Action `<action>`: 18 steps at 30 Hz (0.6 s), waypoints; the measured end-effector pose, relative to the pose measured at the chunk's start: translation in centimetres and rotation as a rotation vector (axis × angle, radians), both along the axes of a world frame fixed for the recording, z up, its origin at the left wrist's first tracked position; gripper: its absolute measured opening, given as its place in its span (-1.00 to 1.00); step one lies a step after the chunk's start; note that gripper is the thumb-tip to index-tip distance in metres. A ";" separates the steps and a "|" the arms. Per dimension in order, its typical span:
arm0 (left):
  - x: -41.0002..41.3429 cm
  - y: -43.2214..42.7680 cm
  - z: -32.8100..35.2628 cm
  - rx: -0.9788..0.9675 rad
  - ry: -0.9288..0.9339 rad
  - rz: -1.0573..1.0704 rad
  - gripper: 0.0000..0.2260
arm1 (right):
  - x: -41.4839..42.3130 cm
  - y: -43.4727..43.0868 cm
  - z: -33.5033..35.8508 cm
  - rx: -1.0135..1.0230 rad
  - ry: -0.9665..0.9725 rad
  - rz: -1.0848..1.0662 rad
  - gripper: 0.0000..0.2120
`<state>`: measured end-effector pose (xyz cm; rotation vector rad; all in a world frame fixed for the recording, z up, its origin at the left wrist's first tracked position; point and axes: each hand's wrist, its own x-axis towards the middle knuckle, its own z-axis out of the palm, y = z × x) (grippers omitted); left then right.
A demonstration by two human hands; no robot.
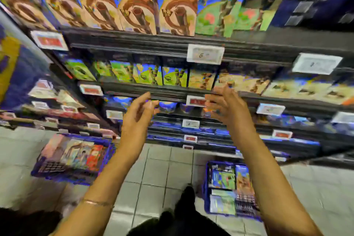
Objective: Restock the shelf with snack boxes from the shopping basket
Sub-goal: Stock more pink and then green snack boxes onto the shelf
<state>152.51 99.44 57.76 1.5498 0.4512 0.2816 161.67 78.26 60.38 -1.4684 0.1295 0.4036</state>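
Both my hands are raised in front of the dark shelf, level with its middle tiers. My left hand is empty, its fingers loosely bent. My right hand is also empty, with fingers spread and relaxed just below a row of snack boxes. A blue shopping basket with several snack boxes stands on the floor at the lower right. A second blue basket holding colourful boxes stands at the lower left. The picture is blurred by motion.
Tall blue boxes with a yellow cartoon figure fill the top shelf. White price tags hang along the shelf edges. Light floor tiles lie between the baskets. My dark shoe is near the right basket.
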 end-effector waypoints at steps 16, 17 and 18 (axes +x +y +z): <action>-13.1 -17.6 -15.8 -0.251 0.590 -0.321 -0.80 | -16.8 -19.5 -16.4 -0.397 0.420 -0.227 -0.62; -13.3 -18.7 -16.2 -0.254 0.598 -0.318 -0.79 | -16.9 -20.5 -17.4 -0.398 0.427 -0.218 -0.64; -13.4 -19.8 -16.8 -0.256 0.603 -0.310 -0.80 | -16.7 -21.5 -18.5 -0.404 0.433 -0.202 -0.66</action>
